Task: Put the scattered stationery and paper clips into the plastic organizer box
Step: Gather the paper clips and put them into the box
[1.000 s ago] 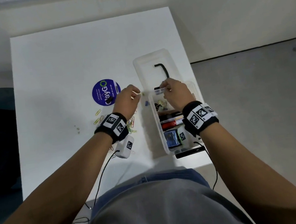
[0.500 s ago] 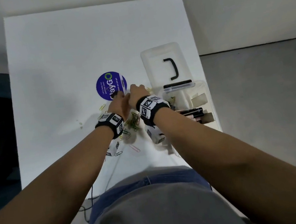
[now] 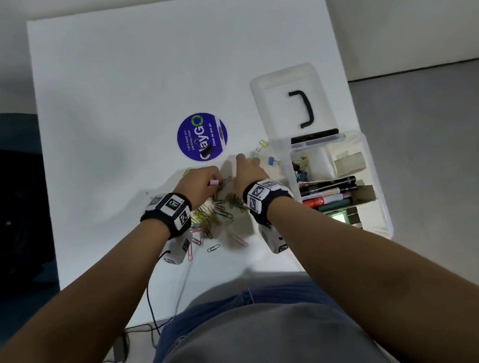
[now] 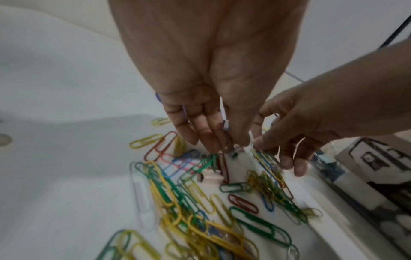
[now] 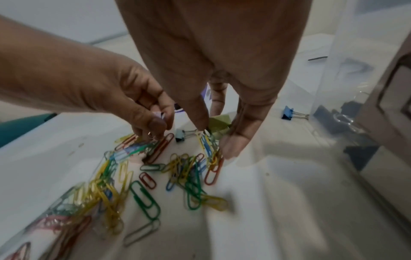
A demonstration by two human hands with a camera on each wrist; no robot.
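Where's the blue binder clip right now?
Head view: the blue binder clip lies on the table, between the right hand and the organizer box.

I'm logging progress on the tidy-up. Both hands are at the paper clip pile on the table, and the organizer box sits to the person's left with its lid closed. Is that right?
Not quite. The organizer box sits to the person's right, as the head view shows, and its lid is off, lying on the table behind it. The left hand and right hand are indeed at the paper clip pile.

Black wristbands [image 3: 171,213], grey shirt [image 3: 257,349], jeans [image 3: 249,299]
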